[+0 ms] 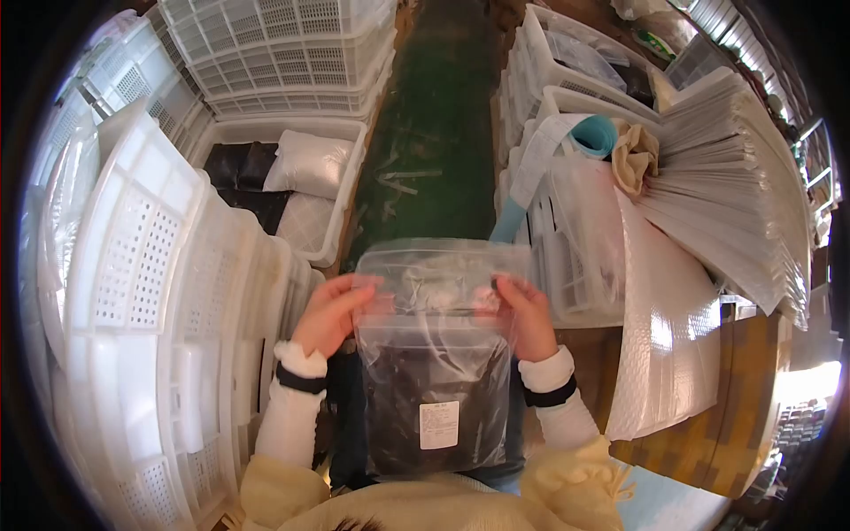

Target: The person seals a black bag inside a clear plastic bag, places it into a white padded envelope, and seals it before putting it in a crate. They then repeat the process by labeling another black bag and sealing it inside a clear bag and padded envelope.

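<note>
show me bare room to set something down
The green strip between the left crates and right crates is mostly bare beyond the scraps. Crowded: right, around the blue roll and white stack; left, the tub holding packets.

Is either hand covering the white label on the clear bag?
No, the white label shows low on the clear bag, while the left hand and right hand are near its top.

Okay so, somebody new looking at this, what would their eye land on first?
Probably the clear plastic bag at bottom centre, its contents dark behind a white label, held near its top by the left hand and right hand. Next, perhaps the big fanned stack of white sheets at upper right, then the white perforated crates crowding the left side.
</note>
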The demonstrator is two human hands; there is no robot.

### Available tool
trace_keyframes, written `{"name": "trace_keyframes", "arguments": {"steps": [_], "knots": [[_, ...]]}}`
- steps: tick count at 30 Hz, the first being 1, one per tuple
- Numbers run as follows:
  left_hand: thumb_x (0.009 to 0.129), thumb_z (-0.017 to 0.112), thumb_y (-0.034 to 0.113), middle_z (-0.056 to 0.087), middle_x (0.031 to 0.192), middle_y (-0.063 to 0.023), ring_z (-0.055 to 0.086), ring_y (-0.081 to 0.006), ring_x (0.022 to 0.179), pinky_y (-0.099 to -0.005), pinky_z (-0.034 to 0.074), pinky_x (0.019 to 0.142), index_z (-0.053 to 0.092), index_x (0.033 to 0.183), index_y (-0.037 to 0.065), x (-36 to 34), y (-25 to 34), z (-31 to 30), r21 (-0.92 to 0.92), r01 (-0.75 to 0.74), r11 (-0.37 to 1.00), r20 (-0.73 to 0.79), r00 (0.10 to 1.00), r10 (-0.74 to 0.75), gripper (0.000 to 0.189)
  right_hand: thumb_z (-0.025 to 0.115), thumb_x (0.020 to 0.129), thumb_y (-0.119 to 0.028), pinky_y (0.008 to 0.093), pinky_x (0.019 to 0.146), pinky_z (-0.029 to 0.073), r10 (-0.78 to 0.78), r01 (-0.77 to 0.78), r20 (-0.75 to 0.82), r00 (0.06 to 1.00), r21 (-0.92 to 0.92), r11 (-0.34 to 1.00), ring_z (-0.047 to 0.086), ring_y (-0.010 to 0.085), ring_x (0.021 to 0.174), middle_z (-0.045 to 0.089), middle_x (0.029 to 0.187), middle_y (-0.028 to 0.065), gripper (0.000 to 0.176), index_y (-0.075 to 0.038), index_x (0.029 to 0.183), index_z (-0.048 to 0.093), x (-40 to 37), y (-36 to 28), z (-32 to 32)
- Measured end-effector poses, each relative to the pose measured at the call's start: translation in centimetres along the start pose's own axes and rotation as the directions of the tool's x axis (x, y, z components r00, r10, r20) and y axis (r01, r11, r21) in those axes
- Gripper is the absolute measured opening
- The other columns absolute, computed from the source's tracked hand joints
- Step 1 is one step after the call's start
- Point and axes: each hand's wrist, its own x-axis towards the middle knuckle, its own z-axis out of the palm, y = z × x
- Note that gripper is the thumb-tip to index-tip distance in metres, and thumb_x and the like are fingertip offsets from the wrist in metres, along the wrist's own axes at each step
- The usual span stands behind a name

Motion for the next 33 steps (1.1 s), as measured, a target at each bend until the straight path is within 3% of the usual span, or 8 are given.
{"name": "trace_keyframes", "arguments": {"steps": [5, 11, 14, 18, 21, 24, 27, 33], "knots": [[0.084, 0.06, 0.008, 0.064, 0.092, -0.0116, 0.064, -0.0196, 0.084, -0.0285, 0.053, 0.073, 0.057, 0.101, -0.002, 2.7, 3.1, 1.5, 0.205, -0.147, 0.968, -0.041, 0.986, 0.159, 0.019, 0.049, 0.093, -0.014, 0.038, 0.074, 0.054, -0.168, 0.167, -0.015, 0.986, -0.077, 0.983, 0.065, 0.0254, 0.081, 0.063, 0.085, 0.0128, 0.016, 0.001, 0.094, 0.055, 2.1, -3.1, -0.2], [0.081, 0.063, 0.005, 0.062, 0.075, -0.0062, 0.061, -0.0149, 0.071, -0.0258, 0.051, 0.068, 0.06, 0.09, -0.001, 3.7, 3.3, -0.2, -0.106, -0.002, 0.994, -0.033, 0.999, -0.001, 0.011, 0.046, 0.094, -0.016, 0.0362, 0.073, 0.054, -0.156, 0.156, -0.021, 0.987, -0.009, 0.988, 0.065, 0.0238, 0.078, 0.063, 0.082, 0.0127, 0.02, 0.002, 0.091, 0.054, 2.1, -3.8, -0.3], [0.08, 0.064, 0.005, 0.062, 0.076, -0.0064, 0.059, -0.0128, 0.067, -0.0246, 0.048, 0.065, 0.061, 0.087, -0.002, 4.3, 2.6, -0.4, 0.304, -0.305, 0.903, -0.095, 0.933, 0.347, 0.01, 0.045, 0.094, -0.015, 0.0355, 0.073, 0.054, -0.229, 0.226, -0.008, 0.973, -0.109, 0.968, 0.064, 0.0209, 0.074, 0.062, 0.081, 0.0113, 0.02, 0.002, 0.091, 0.054, 2.6, -3.5, -1.1], [0.08, 0.064, 0.005, 0.062, 0.075, -0.0062, 0.059, -0.0124, 0.068, -0.0231, 0.046, 0.064, 0.061, 0.085, -0.002, 4.4, 2.6, -0.1, 0.291, -0.268, 0.919, -0.106, 0.945, 0.309, 0.009, 0.045, 0.094, -0.013, 0.0333, 0.074, 0.052, -0.262, 0.234, -0.07, 0.963, -0.275, 0.933, 0.062, 0.0156, 0.077, 0.061, 0.086, 0.0089, 0.017, 0.001, 0.094, 0.055, 2.7, -3.5, -1.3], [0.08, 0.062, 0.003, 0.061, 0.074, -0.0056, 0.058, -0.0128, 0.068, -0.0233, 0.046, 0.064, 0.06, 0.086, -0.001, 3.9, 3.2, -0.2, 0.184, -0.124, 0.975, -0.108, 0.983, 0.145, 0.007, 0.05, 0.091, -0.01, 0.0354, 0.079, 0.049, -0.504, 0.388, -0.022, 0.864, -0.61, 0.691, 0.061, 0.0209, 0.084, 0.062, 0.092, 0.0104, 0.014, 0.0, 0.099, 0.056, 2.6, -3.8, -0.2], [0.08, 0.062, 0.003, 0.061, 0.073, -0.0057, 0.059, -0.0132, 0.068, -0.0237, 0.046, 0.064, 0.06, 0.084, -0.001, 3.7, 3.1, -0.6, 0.212, -0.149, 0.966, -0.08, 0.982, 0.169, 0.006, 0.055, 0.086, -0.008, 0.0402, 0.084, 0.045, -0.74, 0.471, 0.385, 0.551, -0.876, -0.105, 0.06, 0.03, 0.091, 0.061, 0.097, 0.0136, 0.018, 0.0, 0.102, 0.056, 0.7, -5.4, 5.1], [0.08, 0.062, 0.003, 0.062, 0.073, -0.0058, 0.059, -0.0133, 0.069, -0.0244, 0.046, 0.065, 0.061, 0.083, -0.001, 3.7, 3.0, -0.7, 0.252, -0.248, 0.935, -0.052, 0.962, 0.269, 0.005, 0.058, 0.082, -0.009, 0.0427, 0.087, 0.043, -0.603, 0.586, 0.61, 0.514, -0.763, -0.272, 0.057, 0.0356, 0.094, 0.06, 0.102, 0.0168, 0.022, 0.0, 0.102, 0.057, 0.9, -5.7, 9.1], [0.08, 0.061, 0.003, 0.063, 0.075, -0.0063, 0.059, -0.0127, 0.07, -0.0251, 0.046, 0.068, 0.061, 0.082, -0.001, 2.5, 3.4, 0.5, 0.336, -0.312, 0.889, -0.006, 0.943, 0.334, 0.005, 0.064, 0.071, -0.014, 0.0362, 0.078, 0.046, 0.038, 0.495, 0.5, 0.865, -0.864, 0.093, 0.062, 0.03, 0.077, 0.064, 0.08, 0.0145, 0.023, 0.002, 0.088, 0.063, 5.5, -4.7, 14.1]]}}
